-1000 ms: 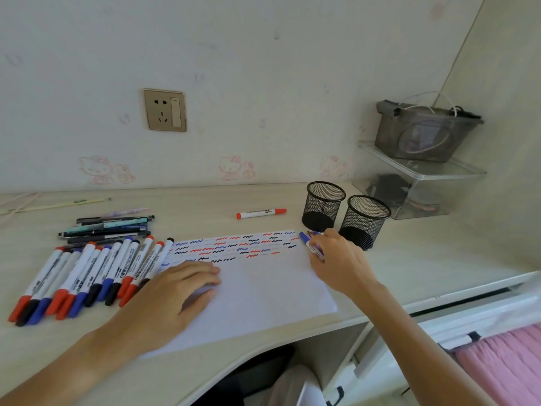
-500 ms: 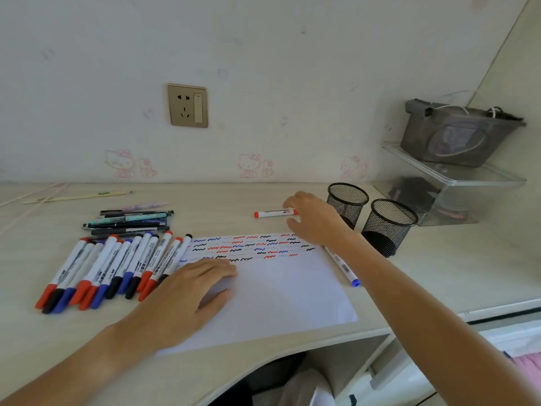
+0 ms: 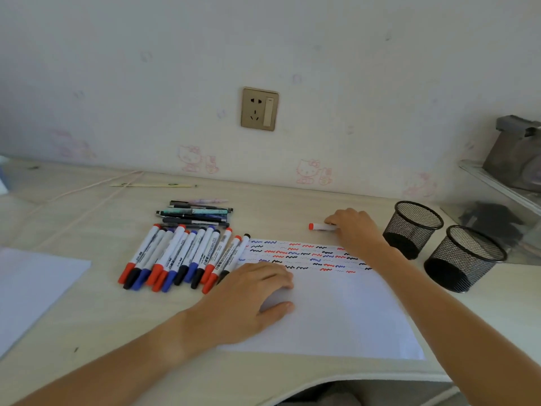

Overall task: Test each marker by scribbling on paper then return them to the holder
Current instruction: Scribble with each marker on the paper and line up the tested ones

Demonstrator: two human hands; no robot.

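A white sheet of paper (image 3: 336,320) lies on the desk with rows of red, blue and black squiggles along its far edge. My left hand (image 3: 248,291) rests flat on the sheet's left part. My right hand (image 3: 354,230) reaches past the sheet's far edge, and its fingers close on a white marker with a red cap (image 3: 319,227) lying on the desk. Two empty black mesh holders (image 3: 415,230) (image 3: 465,259) stand to the right of that hand. Several red, blue and black markers (image 3: 181,256) lie in a row left of the sheet.
A bundle of thin pens (image 3: 196,213) lies behind the marker row. Another white sheet (image 3: 35,288) sits at the desk's left edge. A clear shelf (image 3: 497,194) with a grey pouch (image 3: 518,153) stands at the far right. The desk's curved front edge (image 3: 292,385) is near me.
My right hand laid down the blue marker beside the sheet, then reached forward to the red-capped marker and now holds it. The view has swung left. My left hand stayed on the paper.
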